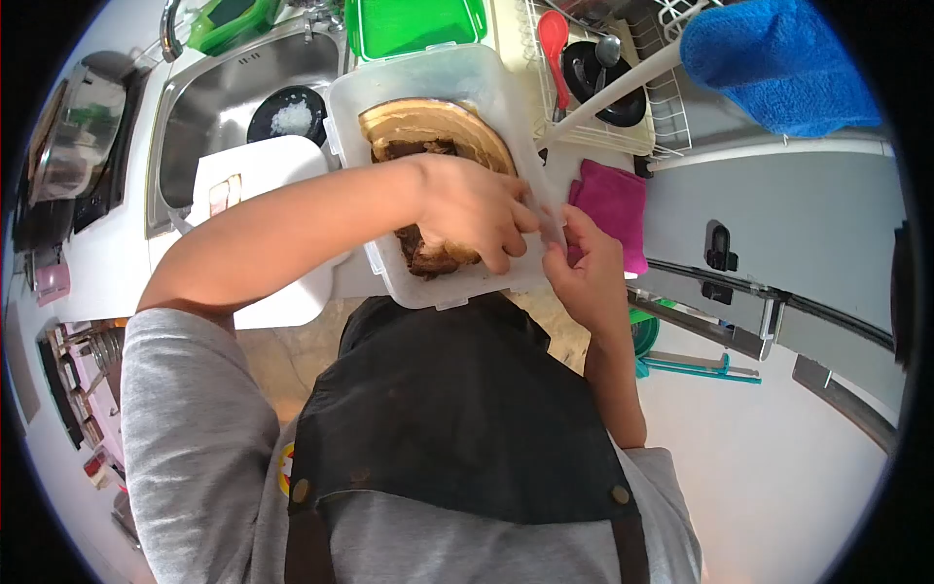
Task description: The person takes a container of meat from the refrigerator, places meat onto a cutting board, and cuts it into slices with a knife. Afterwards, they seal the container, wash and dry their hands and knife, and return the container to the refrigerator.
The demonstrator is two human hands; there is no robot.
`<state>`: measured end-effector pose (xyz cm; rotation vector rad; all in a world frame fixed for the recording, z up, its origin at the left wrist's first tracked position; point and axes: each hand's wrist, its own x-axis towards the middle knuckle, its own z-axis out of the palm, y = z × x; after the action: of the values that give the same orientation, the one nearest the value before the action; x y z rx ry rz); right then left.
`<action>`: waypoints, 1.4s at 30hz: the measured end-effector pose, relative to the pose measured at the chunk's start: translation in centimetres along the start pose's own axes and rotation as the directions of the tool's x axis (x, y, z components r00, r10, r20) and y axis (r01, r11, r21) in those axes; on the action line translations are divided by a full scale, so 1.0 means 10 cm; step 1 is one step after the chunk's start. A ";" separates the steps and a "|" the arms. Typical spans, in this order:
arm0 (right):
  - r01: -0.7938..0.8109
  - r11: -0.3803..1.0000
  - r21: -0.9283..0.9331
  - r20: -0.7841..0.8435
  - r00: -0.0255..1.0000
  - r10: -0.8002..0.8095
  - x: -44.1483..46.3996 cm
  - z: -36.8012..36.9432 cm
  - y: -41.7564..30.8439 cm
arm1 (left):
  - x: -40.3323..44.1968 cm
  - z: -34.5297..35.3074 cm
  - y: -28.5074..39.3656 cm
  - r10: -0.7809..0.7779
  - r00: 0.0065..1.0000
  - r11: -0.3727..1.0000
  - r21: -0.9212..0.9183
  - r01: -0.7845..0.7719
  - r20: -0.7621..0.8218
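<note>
A translucent plastic container [467,70] stands at the counter's front edge, in front of my body. Inside lies a cake-like food [443,119], pale tan around its curved edge and dark brown in the middle. My left hand [477,209] reaches over it from the left, fingers bent and apart near the inner right wall, and nothing shows in them. Part of the food is hidden beneath that hand. On the right, my right hand [589,268] pinches the container's side wall between thumb and fingers.
Left of the container, a white cutting board [302,292] bears a small pale piece. Behind it, the sink [233,88] holds a black plate [261,119] with white bits. A green lid [413,27], dish rack [671,117], magenta cloth [613,209] and blue towel [778,58] are nearby.
</note>
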<state>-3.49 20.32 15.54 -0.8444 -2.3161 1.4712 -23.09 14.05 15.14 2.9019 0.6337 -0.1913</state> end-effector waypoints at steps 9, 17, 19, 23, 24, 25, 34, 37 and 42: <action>0.030 0.998 0.055 -0.042 0.999 -0.028 -0.01 0.01 0.13 | -0.31 -0.29 -0.07 -0.099 0.978 0.992 -0.088 0.085 -0.181; 0.012 0.983 -0.185 -0.045 0.999 -0.021 -0.02 0.01 0.01 | -0.47 -0.58 -0.20 -0.184 0.941 0.983 -0.050 0.177 -0.284; 0.093 0.935 -0.342 -0.089 0.987 -0.131 0.01 0.05 -0.07 | -0.50 -0.66 -0.24 -0.183 0.935 0.982 -0.018 0.186 -0.304; 0.314 0.820 -0.479 -0.030 0.927 -0.373 0.26 0.08 -0.32 | -0.53 -0.69 -0.29 -0.237 0.919 0.968 -0.001 0.249 -0.316; 0.358 0.880 -0.313 0.004 0.927 -0.375 0.33 0.08 -0.32 | -0.54 -0.69 -0.30 -0.231 0.915 0.966 0.035 0.257 -0.332; 0.362 0.879 -0.311 0.005 0.925 -0.380 0.36 0.12 -0.34 | -0.56 -0.68 -0.31 -0.235 0.914 0.965 0.037 0.261 -0.330; 0.015 0.830 -0.558 -0.205 0.966 -0.156 0.46 0.31 -0.33 | -0.54 -0.20 -0.12 -0.405 0.809 0.902 -0.043 0.429 -0.425; 0.012 0.772 -0.636 -0.112 0.988 -0.108 0.49 0.31 -0.31 | -0.52 -0.19 -0.05 -0.497 0.792 0.851 -0.020 0.525 -0.356; -0.045 0.768 -0.639 -0.104 0.994 -0.029 0.51 0.33 -0.31 | -0.45 -0.62 0.18 -0.925 0.210 0.114 -0.295 0.949 0.317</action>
<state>-10.20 19.98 16.41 -1.0552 -2.7551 0.5690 -25.87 11.79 22.21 1.5635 2.1344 -0.2157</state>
